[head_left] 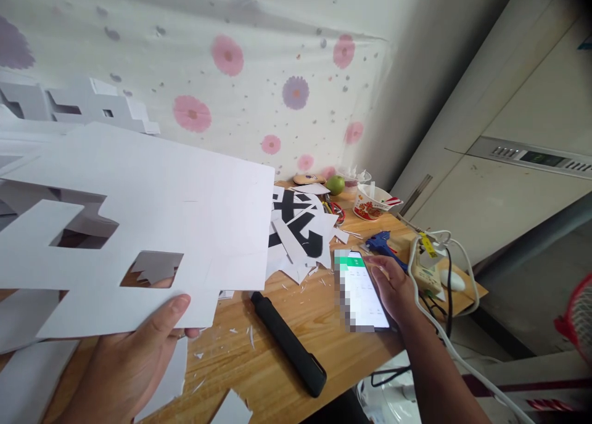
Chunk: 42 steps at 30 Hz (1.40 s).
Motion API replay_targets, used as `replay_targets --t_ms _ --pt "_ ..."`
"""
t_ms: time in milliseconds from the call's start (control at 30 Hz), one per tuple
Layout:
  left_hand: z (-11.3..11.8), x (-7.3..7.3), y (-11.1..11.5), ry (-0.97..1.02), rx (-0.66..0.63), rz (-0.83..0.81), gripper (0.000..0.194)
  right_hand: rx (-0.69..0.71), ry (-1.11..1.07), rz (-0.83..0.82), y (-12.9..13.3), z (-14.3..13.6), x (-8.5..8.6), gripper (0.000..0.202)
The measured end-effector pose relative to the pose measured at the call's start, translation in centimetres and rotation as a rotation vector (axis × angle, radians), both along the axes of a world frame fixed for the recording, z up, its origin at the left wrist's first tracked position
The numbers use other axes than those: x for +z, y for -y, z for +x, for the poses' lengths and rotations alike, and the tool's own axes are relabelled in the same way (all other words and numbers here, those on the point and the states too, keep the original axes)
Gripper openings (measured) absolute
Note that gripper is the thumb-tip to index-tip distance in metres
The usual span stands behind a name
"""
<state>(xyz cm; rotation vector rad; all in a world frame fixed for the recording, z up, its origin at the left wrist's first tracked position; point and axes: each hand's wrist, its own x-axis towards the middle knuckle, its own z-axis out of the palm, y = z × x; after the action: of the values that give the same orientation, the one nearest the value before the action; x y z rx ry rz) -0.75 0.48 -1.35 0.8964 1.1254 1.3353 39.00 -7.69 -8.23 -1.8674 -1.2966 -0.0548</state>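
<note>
My left hand [139, 350] grips the lower edge of a large white cut-out board [222, 220], thumb in front, fingertips showing below and through a hole. At the right of the wooden table, my right hand [393, 288] has its fingers at the right edge of a lit phone [363, 291] with a green bar on its screen. A black folded object [289, 344] lies between the two hands. Beyond it are white paper pieces with black shapes [300, 227].
A blue glue gun [382, 244], a paper bowl [370, 202], a green apple [335, 184] and red-handled scissors [339, 213] lie at the back. White cables [469, 276] and a power strip [424, 273] are at the right. Paper scraps dot the table [346, 365].
</note>
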Motion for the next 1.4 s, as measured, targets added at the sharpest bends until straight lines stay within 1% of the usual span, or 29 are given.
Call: replay_targets --t_ms 67,167,267,367,433,567,733,833,933,1033,1100,1267,1400 --pt "0.0 0.2 0.0 -0.001 0.001 -0.004 0.064 0.003 -0.013 0.007 0.1 0.2 -0.2 0.031" --pt "-0.1 -0.1 -0.2 0.021 -0.034 -0.036 0.061 0.002 -0.022 0.008 0.1 0.4 -0.3 0.031" --pt "-0.4 -0.7 -0.4 0.019 -0.031 -0.089 0.058 0.000 -0.025 0.010 0.0 0.4 -0.5 0.032" --pt "-0.6 -1.1 -0.6 -0.030 0.003 -0.047 0.060 0.002 -0.032 0.018 -0.1 0.5 -0.6 0.034" --pt "-0.6 -1.2 -0.7 -0.042 -0.015 0.003 0.058 0.000 -0.037 0.026 -0.1 0.5 -0.6 0.034" --pt "-0.7 -1.1 -0.6 -0.037 -0.057 0.058 0.046 0.010 -0.047 0.030 -0.2 0.6 -0.6 0.032" --pt "-0.6 -0.9 -0.6 -0.027 -0.055 0.093 0.029 0.014 -0.063 0.030 -0.2 0.7 -0.6 0.029" --pt "-0.6 -1.1 -0.7 -0.016 -0.060 0.108 0.025 0.020 -0.087 0.051 -0.2 0.6 -0.7 0.028" --pt "-0.8 -1.4 -0.9 -0.011 -0.055 0.081 0.021 0.017 -0.117 0.075 -0.1 0.5 -1.0 0.026" --pt "-0.8 -1.4 -0.9 -0.010 -0.064 0.078 0.018 0.030 -0.132 0.080 -0.1 0.4 -1.0 0.025" --pt "-0.8 -1.3 -0.8 -0.005 -0.074 0.079 0.020 0.044 -0.128 0.070 -0.1 0.4 -0.9 0.025" --pt "-0.4 -0.9 -0.6 0.015 -0.047 0.066 0.036 0.092 -0.100 0.040 -0.1 0.1 -0.2 0.024" --pt "-0.4 -0.9 -0.6 0.009 -0.059 0.071 0.033 0.120 -0.081 0.048 0.0 -0.5 0.1 0.023"
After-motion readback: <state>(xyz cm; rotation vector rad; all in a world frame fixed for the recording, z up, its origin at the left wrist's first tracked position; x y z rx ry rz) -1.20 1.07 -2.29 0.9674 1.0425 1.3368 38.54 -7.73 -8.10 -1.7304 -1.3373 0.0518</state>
